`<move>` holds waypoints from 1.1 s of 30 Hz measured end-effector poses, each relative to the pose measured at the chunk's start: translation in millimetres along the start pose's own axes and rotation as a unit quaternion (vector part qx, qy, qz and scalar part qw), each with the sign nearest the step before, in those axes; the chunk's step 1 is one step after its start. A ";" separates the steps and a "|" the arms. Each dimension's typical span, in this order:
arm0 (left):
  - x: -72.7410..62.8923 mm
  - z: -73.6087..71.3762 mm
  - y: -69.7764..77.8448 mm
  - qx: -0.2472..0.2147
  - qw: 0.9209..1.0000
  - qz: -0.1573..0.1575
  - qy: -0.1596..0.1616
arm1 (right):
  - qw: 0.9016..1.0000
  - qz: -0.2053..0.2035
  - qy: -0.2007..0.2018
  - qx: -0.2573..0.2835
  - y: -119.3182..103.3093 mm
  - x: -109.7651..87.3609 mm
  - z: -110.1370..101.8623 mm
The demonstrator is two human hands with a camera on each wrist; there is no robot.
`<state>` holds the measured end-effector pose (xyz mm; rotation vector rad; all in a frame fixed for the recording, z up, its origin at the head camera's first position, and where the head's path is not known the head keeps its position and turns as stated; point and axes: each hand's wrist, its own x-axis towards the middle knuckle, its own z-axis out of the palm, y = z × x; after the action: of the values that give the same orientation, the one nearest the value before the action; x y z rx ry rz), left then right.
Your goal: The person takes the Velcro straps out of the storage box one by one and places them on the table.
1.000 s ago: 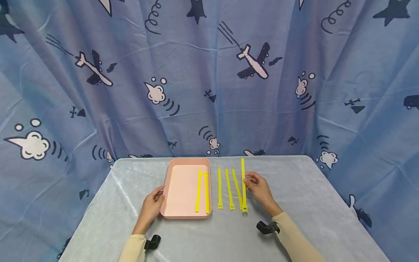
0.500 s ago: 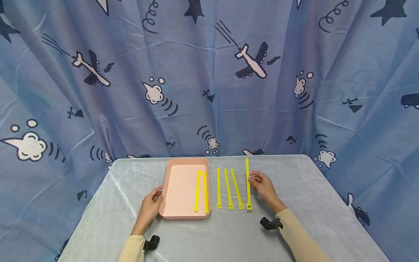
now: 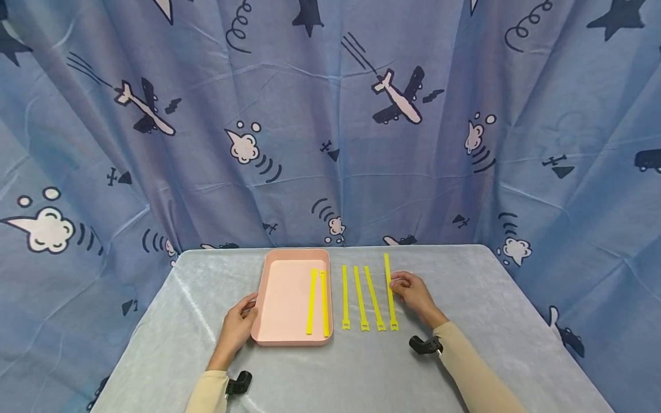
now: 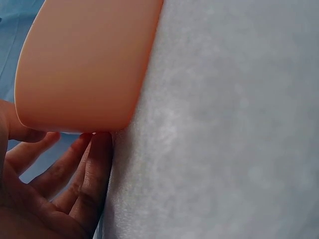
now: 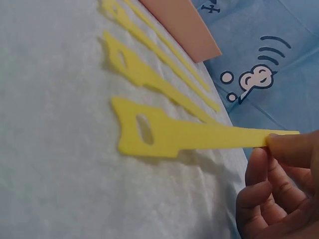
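My right hand (image 3: pixel 415 293) pinches a yellow hook-and-loop cable tie (image 3: pixel 388 287) between thumb and fingers partway along its strap. In the right wrist view its slotted head (image 5: pixel 149 130) points away from the hand, low over the cloth. Left of it, three similar ties lie side by side, the closest being a slanted tie (image 3: pixel 374 298). My left hand (image 3: pixel 238 327) rests against the left side of a pink tray (image 3: pixel 281 298), fingertips touching its outer wall (image 4: pixel 84 74). Inside the tray, along its right side, lie two more yellow ties (image 3: pixel 312 301).
A pale grey cloth (image 3: pixel 361 373) covers the table. Behind its far edge hangs a blue curtain (image 3: pixel 289 201) printed with planes and clouds. Each wrist wears a black camera mount, such as the right mount (image 3: pixel 424 345).
My right hand has moved the pinched cable tie right, away from the slanted tie beside it, and its far end now leans slightly left. My left hand and the tray stay put.
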<state>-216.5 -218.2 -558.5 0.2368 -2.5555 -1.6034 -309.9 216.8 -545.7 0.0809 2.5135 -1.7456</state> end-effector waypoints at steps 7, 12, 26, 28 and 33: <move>0.9 0.8 0.0 -0.001 1.000 -0.001 0.003 | 1.000 0.003 0.007 -0.025 4.6 7.4 2.7; 2.2 0.6 -0.4 0.000 1.000 0.002 0.002 | 0.999 0.001 0.012 -0.036 6.8 11.5 2.6; 2.5 -0.1 -0.4 -0.002 1.000 0.003 0.002 | 0.998 0.024 0.036 -0.053 9.0 18.6 5.1; 3.0 -0.1 -0.5 -0.001 1.000 0.004 0.004 | 0.998 0.026 0.035 -0.055 9.7 19.3 4.9; 3.1 0.6 -2.2 0.000 1.000 0.003 0.001 | 0.998 0.039 0.033 -0.045 11.5 18.5 4.0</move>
<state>-219.5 -219.2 -560.7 0.2308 -2.5526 -1.6004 -327.1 217.0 -559.6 0.2319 2.5922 -1.6251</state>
